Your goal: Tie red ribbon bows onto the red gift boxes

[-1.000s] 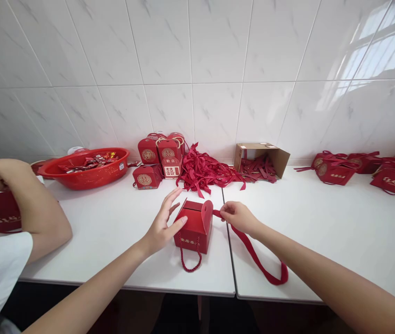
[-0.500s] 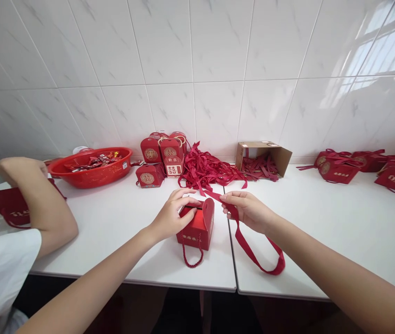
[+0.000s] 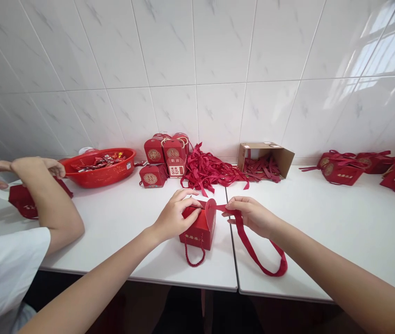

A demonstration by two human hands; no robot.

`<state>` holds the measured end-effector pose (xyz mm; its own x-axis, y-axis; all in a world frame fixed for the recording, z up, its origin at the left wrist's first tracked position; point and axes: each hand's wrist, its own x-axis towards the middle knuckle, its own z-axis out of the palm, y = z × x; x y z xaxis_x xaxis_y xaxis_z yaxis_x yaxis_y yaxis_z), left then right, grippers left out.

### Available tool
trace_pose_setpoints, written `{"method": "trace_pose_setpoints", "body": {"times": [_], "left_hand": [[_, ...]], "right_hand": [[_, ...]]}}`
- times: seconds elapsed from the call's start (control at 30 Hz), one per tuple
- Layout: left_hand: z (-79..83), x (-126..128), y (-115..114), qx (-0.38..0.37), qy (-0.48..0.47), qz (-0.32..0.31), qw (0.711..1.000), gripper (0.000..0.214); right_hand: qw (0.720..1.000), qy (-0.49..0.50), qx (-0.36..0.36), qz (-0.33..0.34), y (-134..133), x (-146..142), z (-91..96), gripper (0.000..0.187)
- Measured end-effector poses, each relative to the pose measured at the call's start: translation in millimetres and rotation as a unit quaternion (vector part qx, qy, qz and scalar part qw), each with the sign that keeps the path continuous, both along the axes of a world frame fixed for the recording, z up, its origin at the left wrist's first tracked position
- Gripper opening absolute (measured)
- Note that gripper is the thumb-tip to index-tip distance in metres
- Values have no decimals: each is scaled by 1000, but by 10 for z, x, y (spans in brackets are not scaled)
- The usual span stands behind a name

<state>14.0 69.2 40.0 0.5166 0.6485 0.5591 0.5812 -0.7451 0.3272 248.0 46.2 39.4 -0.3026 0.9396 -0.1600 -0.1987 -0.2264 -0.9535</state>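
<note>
A red paper gift box with gold lettering stands on the white table. Its rounded right flap is up, and a twisted red cord handle hangs over its front. My left hand grips the top of the box from the left, thumb and fingers bent over the opening. Between thumb and fingers of my right hand is a red ribbon. The ribbon's short end reaches the hole in the raised flap; whether it passes through I cannot tell. Its longer part loops down toward the table.
Behind are decorated red boxes, a ribbon pile and a cardboard box of red strips. A red basin holds wrapped sweets. Ribbon-tied boxes stand right. At left, a co-worker's arm reaches over another red box.
My right hand has lowered slightly, and the ribbon end has come from above the flap to its hole. My left hand stays on the box. The co-worker's hand has moved toward the basin.
</note>
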Motion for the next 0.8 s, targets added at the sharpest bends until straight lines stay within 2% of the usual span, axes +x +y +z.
{"method": "trace_pose_setpoints", "body": {"times": [0.2,0.47,0.6,0.67,0.73,0.8], "left_hand": [[22,27,-21,21,6,-4,1000,15],[64,95,-8,38,20,15,999,15],[49,131,21,83,0,21,996,5],[42,125,38,115,-1,15,993,7],[65,105,51,153,8,10,988,10],[140,87,52,200,17,14,979,13]], "right_hand": [[1000,-17,20,-2,-2,-16,-7,22],[998,-54,34,1,-14,-118,78,23],[995,-90,39,-2,-22,-175,93,24],[991,-121,50,4,-23,-195,84,27],[980,-172,98,-24,-15,-216,71,28],[953,-221,192,-84,2,-251,75,32]]}}
